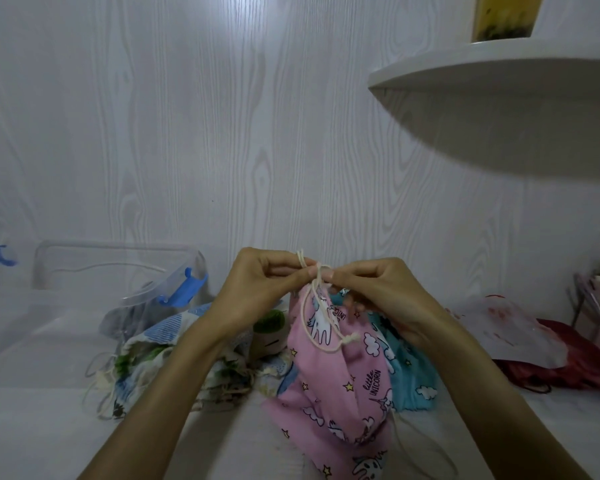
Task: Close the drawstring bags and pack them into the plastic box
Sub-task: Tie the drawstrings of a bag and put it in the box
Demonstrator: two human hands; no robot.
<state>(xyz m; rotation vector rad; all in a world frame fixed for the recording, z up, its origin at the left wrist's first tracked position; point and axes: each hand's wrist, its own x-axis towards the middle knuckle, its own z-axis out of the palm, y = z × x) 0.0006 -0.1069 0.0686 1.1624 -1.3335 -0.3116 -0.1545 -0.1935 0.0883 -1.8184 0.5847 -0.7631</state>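
Plastic box [118, 271] stands left of the unicorn bag [340, 386]

Head view, forward-down, close over hands [312, 289]

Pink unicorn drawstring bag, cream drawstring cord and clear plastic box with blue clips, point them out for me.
Pink unicorn drawstring bag [340, 382], head view, printed front panel.
Cream drawstring cord [307, 320], head view, hanging loop.
Clear plastic box with blue clips [118, 265], head view, back wall.

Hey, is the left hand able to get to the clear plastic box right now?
Probably yes, but not yet: the left hand pinches the cream drawstring of the pink unicorn bag. The plastic box lies tipped to its left, nothing between them, once it lets go.
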